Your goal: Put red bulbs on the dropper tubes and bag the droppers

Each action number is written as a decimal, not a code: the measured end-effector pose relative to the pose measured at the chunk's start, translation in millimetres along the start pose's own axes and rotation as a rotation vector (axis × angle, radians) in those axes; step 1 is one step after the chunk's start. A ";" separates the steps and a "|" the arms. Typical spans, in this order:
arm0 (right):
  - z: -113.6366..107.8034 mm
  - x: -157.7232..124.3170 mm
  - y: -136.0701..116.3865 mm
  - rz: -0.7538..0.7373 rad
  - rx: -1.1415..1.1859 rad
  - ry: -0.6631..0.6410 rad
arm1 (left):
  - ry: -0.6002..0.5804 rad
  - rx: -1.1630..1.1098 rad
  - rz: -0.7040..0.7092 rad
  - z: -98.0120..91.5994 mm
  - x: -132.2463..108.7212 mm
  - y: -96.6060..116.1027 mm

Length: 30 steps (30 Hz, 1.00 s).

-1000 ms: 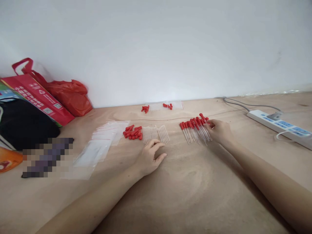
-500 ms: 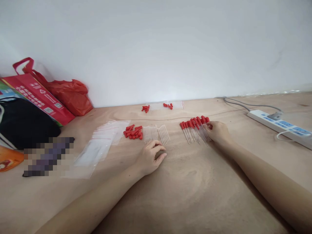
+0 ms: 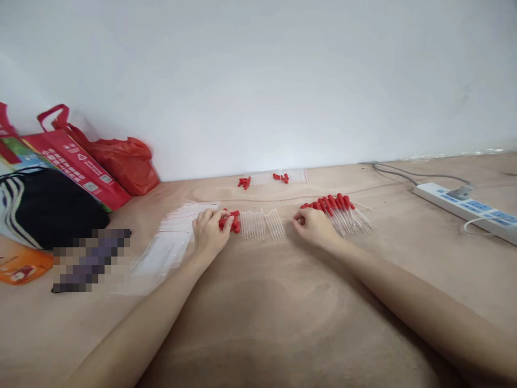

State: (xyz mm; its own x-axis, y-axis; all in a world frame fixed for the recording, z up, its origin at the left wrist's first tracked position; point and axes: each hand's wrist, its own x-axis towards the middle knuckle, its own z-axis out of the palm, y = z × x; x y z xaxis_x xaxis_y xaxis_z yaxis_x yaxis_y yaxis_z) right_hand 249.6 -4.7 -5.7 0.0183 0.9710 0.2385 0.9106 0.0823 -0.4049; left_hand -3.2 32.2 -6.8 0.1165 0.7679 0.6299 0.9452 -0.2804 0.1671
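Observation:
My left hand (image 3: 210,231) lies on the wooden table (image 3: 283,312) with its fingers curled onto a pile of red rubber caps (image 3: 231,218), pinching at them. Right of the pile lie several clear plastic tubes (image 3: 262,223) in rows. My right hand (image 3: 313,226) rests knuckles up, fingers drawn together, at the left end of a row of droppers with red caps (image 3: 341,210). What its fingers hold is hidden.
Clear zip bags (image 3: 172,240) lie left of my left hand. Red bags (image 3: 121,161) and a black bag (image 3: 48,207) stand at the far left. Small piles of red caps (image 3: 243,182) sit by the wall. A white power strip (image 3: 464,206) with cables lies at the right.
My left hand moved left from below the clear tubes onto the red caps. My right hand slid from the right end of the dropper row to its left end. The view shifted slightly.

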 end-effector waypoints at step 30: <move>-11.2 -14.3 2.6 -0.236 0.166 -0.035 | 0.044 -0.408 0.208 3.5 -17.5 9.4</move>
State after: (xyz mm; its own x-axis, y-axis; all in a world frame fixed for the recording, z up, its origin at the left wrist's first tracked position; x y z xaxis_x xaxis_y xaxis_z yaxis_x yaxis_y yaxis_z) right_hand 256.3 -20.9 -0.2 -0.2030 0.9275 0.3138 0.8078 0.3398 -0.4817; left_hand 4.8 18.1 -18.9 0.2699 0.6484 0.7119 0.7047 -0.6368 0.3128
